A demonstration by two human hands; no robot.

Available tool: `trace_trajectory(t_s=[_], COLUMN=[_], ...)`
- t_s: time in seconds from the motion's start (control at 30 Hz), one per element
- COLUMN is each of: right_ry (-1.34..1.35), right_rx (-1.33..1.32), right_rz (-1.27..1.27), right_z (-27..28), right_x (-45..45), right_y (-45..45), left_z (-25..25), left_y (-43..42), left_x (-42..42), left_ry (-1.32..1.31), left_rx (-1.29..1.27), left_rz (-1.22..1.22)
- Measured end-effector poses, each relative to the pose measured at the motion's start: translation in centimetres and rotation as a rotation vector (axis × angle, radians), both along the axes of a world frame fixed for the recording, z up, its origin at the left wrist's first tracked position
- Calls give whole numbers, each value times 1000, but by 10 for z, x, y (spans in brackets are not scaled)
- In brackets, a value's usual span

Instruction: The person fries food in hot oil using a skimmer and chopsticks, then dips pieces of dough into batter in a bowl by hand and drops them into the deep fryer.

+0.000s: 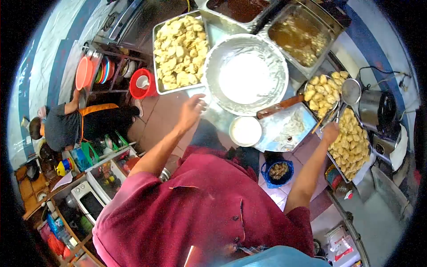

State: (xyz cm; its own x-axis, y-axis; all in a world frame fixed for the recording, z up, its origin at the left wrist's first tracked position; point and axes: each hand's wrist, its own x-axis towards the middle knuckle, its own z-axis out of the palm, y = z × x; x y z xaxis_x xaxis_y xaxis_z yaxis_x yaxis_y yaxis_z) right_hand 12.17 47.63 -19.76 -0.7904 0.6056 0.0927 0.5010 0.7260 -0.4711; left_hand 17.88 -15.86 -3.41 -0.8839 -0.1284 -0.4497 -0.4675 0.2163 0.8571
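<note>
The left hand [194, 109], fingers loosely open, is beside the big bowl [247, 74]. The right hand [330, 132] is at the right tray's [350, 144] left edge; I can't tell its grip.

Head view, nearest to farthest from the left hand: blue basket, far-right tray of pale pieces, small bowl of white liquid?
From the left hand:
1. Small bowl, just to its right
2. Blue basket, lower right
3. Tray, far right, beside the right hand

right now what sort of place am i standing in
Probably a small commercial frying kitchen: a square metal vat of brown oil, a wide round metal bowl coated in white, and a rectangular metal tray of pale battered pieces.
</note>
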Motion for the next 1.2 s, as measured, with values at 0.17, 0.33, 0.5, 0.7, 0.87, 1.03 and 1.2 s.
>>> trace_trajectory(t_s=[0.17, 0.33, 0.5, 0.7, 0.87, 1.03, 1.2], right_ry=[315, 304, 8, -170, -539, -389, -311], right_rx=[-83, -443, -600, -323, -91, -40, -194], right_rz=[57, 380, 603, 619, 658, 619, 505], right_z=[122, 184, 117, 81, 57, 19, 37], right_x=[-13, -47, -108, -140, -82, -61, -58], right_y=[-167, -446, -627, -678, -688, -694, -690], left_z=[-67, -93, -111, -81, -102, -103, -109], left_y=[-133, -207, -250, -269, -240, -207, -180], left_x=[-23, -69, -117, -150, -130, -157, -181], left_ry=[-56, -67, 88, 97, 60, 108, 181], left_rx=[-160, -101, -137, -212, -161, -257, -424], left_rz=[46, 34, 100, 75, -131, -298, -453])
